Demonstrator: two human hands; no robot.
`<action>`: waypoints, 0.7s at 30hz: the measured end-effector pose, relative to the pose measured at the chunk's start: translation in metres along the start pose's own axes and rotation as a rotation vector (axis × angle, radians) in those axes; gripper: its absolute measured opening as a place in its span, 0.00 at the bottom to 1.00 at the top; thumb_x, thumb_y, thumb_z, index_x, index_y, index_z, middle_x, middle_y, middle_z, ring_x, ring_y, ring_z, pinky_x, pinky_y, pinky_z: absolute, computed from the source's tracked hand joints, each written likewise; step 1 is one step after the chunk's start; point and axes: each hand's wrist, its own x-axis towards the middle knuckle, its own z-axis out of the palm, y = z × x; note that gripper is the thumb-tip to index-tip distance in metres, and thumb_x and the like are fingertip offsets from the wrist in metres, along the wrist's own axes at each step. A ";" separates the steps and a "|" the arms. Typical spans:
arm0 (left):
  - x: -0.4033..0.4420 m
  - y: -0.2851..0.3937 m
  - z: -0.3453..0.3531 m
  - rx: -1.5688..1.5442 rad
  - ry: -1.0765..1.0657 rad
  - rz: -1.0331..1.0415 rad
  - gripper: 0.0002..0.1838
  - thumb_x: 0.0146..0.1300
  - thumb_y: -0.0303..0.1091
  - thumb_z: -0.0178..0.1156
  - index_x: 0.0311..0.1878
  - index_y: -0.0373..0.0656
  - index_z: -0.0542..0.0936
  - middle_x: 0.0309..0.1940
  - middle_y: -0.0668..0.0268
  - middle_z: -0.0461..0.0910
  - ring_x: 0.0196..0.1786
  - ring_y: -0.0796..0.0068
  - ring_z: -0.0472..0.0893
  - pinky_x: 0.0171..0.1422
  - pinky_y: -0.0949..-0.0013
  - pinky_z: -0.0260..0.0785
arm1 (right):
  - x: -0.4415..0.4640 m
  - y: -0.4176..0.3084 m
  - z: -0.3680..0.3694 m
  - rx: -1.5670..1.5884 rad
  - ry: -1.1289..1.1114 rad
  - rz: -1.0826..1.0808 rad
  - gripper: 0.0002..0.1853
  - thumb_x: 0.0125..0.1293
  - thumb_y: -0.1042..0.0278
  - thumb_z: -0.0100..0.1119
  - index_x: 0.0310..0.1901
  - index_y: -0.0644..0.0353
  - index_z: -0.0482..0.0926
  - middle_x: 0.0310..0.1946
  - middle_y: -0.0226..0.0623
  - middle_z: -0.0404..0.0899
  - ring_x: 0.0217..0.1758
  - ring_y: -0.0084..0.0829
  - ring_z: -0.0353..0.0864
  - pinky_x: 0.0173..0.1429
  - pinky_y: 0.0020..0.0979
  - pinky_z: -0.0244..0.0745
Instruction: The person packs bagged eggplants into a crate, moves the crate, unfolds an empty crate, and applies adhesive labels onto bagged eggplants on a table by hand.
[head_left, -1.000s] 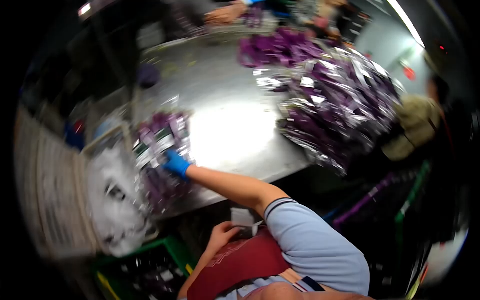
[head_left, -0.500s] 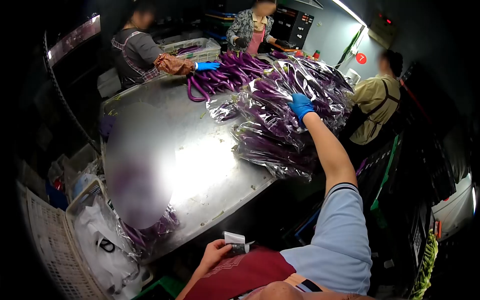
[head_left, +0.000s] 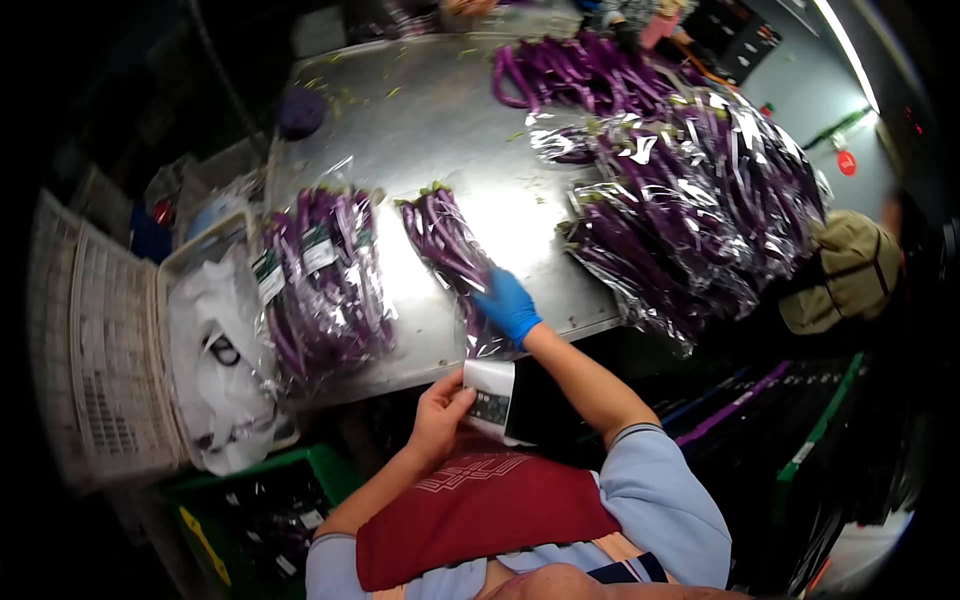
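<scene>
- Clear bag of eggplants [head_left: 440, 235] at the table's near edge, centre; stem ends point far.
- Right hand [head_left: 508, 305], blue-gloved, lies on the bag's near half; undersides of fingers hidden, cannot tell whether they close round it.
- Left hand [head_left: 440, 412], bare, just off the near edge: thumb and fingers pinched together on a label strip [head_left: 490, 385], white with a dark printed part.
- Left on table [head_left: 430, 120]: labelled bags [head_left: 335, 270], side by side, eggplants inside.
- Beyond them, left: pale tub [head_left: 163, 300] holding crumpled white plastic and a dark loop.
- Near left, below: green crate [head_left: 335, 475], dark packs with white labels inside; contents unclear.
- Right: heap of bagged eggplants [head_left: 690, 210]; loose eggplants [head_left: 580, 75] at its far side.
- Half a second earlier, right hand was on the heap; now at the single bag. Left hand keeps the strip.
</scene>
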 end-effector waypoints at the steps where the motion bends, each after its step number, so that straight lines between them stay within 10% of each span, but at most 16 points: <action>1: 0.003 0.000 -0.005 0.019 0.020 0.040 0.18 0.58 0.26 0.52 0.53 0.34 0.68 0.41 0.62 0.76 0.41 0.76 0.76 0.47 0.72 0.70 | 0.003 -0.028 -0.021 0.003 -0.049 0.016 0.27 0.51 0.57 0.58 0.49 0.63 0.65 0.40 0.50 0.70 0.44 0.47 0.69 0.49 0.38 0.65; 3: 0.005 0.008 -0.008 0.031 0.015 0.029 0.19 0.58 0.26 0.52 0.54 0.34 0.68 0.42 0.63 0.76 0.40 0.77 0.76 0.46 0.74 0.68 | 0.008 -0.065 -0.056 -0.057 -0.047 -0.243 0.28 0.55 0.54 0.55 0.53 0.64 0.65 0.48 0.48 0.69 0.51 0.42 0.68 0.54 0.35 0.63; 5: 0.010 0.007 -0.009 0.108 -0.016 0.061 0.19 0.58 0.26 0.52 0.54 0.34 0.68 0.41 0.63 0.76 0.40 0.78 0.75 0.46 0.75 0.67 | 0.001 -0.126 -0.095 0.592 -0.671 -0.083 0.26 0.57 0.53 0.54 0.51 0.65 0.68 0.49 0.45 0.70 0.52 0.34 0.68 0.55 0.32 0.62; 8: 0.004 0.022 -0.001 0.064 -0.153 -0.108 0.14 0.58 0.30 0.53 0.47 0.35 0.71 0.37 0.65 0.76 0.37 0.79 0.75 0.44 0.74 0.67 | -0.007 -0.145 -0.107 0.264 -1.222 0.022 0.22 0.55 0.59 0.59 0.48 0.65 0.72 0.42 0.39 0.74 0.47 0.29 0.71 0.53 0.28 0.64; 11: 0.006 0.003 -0.012 0.040 -0.280 -0.288 0.14 0.59 0.33 0.54 0.44 0.34 0.72 0.35 0.64 0.76 0.37 0.79 0.75 0.42 0.75 0.68 | -0.002 -0.138 -0.116 0.302 -1.306 0.202 0.12 0.52 0.66 0.61 0.35 0.65 0.76 0.29 0.28 0.73 0.33 0.17 0.68 0.39 0.21 0.65; 17: -0.002 -0.018 -0.012 0.130 -0.398 -0.472 0.12 0.56 0.26 0.55 0.43 0.31 0.72 0.36 0.61 0.77 0.38 0.77 0.76 0.42 0.76 0.69 | -0.002 -0.104 -0.140 0.089 -1.280 0.336 0.11 0.52 0.68 0.61 0.35 0.62 0.76 0.31 0.29 0.75 0.37 0.18 0.70 0.42 0.22 0.66; 21: -0.006 -0.031 -0.010 0.133 -0.270 -0.503 0.11 0.56 0.26 0.54 0.42 0.31 0.73 0.33 0.62 0.78 0.34 0.78 0.77 0.38 0.76 0.70 | -0.041 -0.086 -0.121 -0.382 -0.693 -0.324 0.14 0.51 0.68 0.58 0.41 0.58 0.73 0.33 0.43 0.75 0.38 0.44 0.73 0.43 0.34 0.69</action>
